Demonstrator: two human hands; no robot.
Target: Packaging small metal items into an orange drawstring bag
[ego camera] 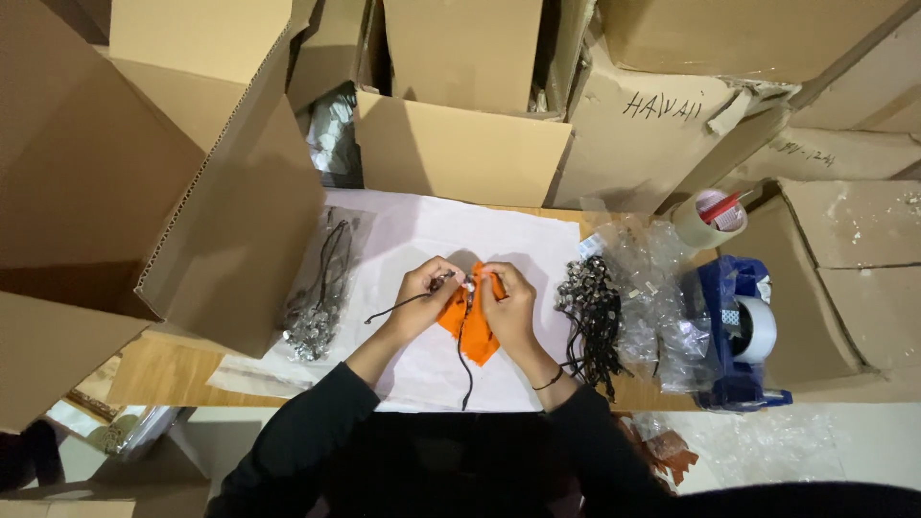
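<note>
Hands met over a white paper sheet [422, 240] on the wooden table: the left hand [422, 299] pinched a black cord [398, 307] with fingers closed, while the right hand [507, 305] gripped an orange cloth pouch [472, 331], fingers curled shut on its top edge. Beside the right wrist lay a pile of black-corded metal pendants [590, 312], with clear plastic bags [657, 288] and a blue tape dispenser [739, 331] further right.
</note>
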